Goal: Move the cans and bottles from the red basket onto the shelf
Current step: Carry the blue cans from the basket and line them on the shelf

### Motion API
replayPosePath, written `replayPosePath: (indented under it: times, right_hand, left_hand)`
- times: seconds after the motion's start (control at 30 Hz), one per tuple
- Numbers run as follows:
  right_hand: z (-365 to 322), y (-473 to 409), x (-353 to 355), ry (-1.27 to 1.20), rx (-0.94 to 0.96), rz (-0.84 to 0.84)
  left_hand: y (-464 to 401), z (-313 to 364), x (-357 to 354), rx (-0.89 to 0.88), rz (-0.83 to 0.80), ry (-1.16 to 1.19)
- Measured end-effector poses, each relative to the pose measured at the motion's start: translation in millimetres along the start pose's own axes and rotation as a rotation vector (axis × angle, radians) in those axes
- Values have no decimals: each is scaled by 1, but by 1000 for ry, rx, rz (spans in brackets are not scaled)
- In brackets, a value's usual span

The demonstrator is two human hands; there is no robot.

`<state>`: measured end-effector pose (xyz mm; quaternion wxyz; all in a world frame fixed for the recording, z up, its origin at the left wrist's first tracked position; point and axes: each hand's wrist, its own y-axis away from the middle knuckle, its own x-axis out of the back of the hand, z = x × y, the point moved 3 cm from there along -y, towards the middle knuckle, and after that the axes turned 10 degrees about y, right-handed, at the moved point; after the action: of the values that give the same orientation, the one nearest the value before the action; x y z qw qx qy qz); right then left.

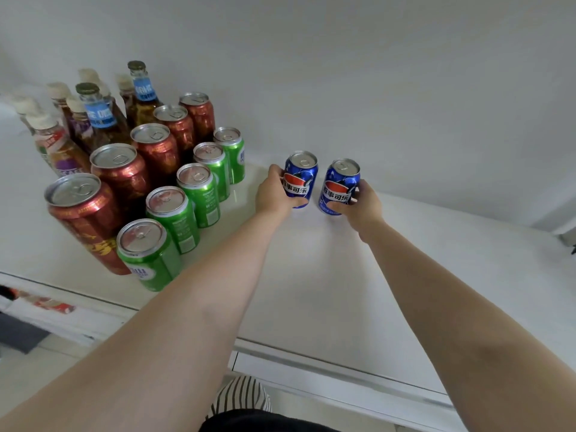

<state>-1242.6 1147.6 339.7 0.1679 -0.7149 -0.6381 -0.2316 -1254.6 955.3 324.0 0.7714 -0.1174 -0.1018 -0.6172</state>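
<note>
While both arms reach over the white shelf (327,275), the left hand (276,194) grips one blue can (300,179) and the right hand (361,207) grips another blue can (339,187), both upright, side by side, apart.

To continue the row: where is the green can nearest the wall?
In the head view, the green can stands at the back left of the shelf, beside the red cans, left of the blue cans.

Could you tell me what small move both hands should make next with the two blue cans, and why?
Probably release and draw back: the left hand and right hand each grip an upright blue can that appears set down on the white shelf, right of the green cans.
</note>
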Motion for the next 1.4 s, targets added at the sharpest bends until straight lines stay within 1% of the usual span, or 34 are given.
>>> replayPosePath:
  times: [0.4,0.5,0.67,0.77,0.87,1.0,1.07,1.17,1.27,1.4]
  right_hand:
    - [4,-2,-3,11,-6,16]
    - [4,-1,-4,71,-1,22]
    - [12,23,2,119,-75,63]
    - [19,50,7,168,-65,110]
    - [17,84,6,288,55,103]
    - [-4,136,-12,500,331,-14]
    - [-21,164,-30,529,471,-73]
    - [-42,217,-67,475,644,-165]
    - [-58,275,-113,468,784,-307]
    - [-70,353,-179,535,941,-508]
  left_hand:
    - [-3,-3,-4,2,11,12]
    - [0,-2,-5,-8,-15,-12]
    - [27,0,6,-6,5,-110]
    - [60,1,17,7,32,-154]
    - [107,5,35,6,73,-184]
    - [194,9,72,-149,121,-224]
    - [242,2,94,-171,166,-215]
    - [313,-20,137,-59,292,-191]
    - [373,-49,186,35,388,-309]
    - [447,-88,249,251,486,-435]
